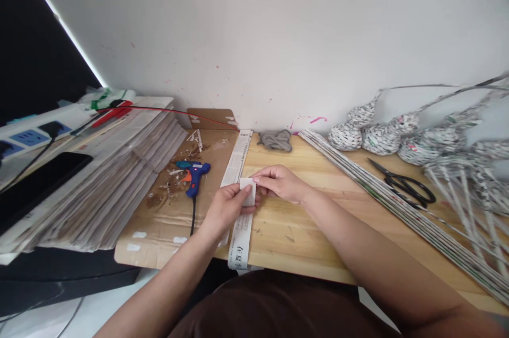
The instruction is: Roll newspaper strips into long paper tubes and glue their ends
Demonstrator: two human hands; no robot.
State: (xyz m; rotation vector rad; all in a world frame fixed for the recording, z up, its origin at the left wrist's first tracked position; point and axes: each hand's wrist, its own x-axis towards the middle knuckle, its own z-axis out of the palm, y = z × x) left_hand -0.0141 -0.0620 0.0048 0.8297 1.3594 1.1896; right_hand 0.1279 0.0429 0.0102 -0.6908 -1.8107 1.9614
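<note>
A small piece of folded newspaper (248, 192) is held between my two hands above the table. My left hand (228, 204) grips it from the left, thumb lying across its front. At its upper right corner, the fingertips of my right hand (278, 183) pinch the edge. Beneath my hands a long newspaper strip (240, 237) runs from the back of the table to its front edge. Left of my left hand, a blue glue gun (194, 176) lies on a brown cardboard sheet (159, 248) among white scraps.
A tall newspaper stack (131, 179) stands at left, bearing a black phone (47, 187) and a power strip (29, 139). Rolled paper sticks (369, 200), black scissors (405, 184) and woven paper gourds (379, 139) lie at right. A grey cloth (275, 140) sits by the wall.
</note>
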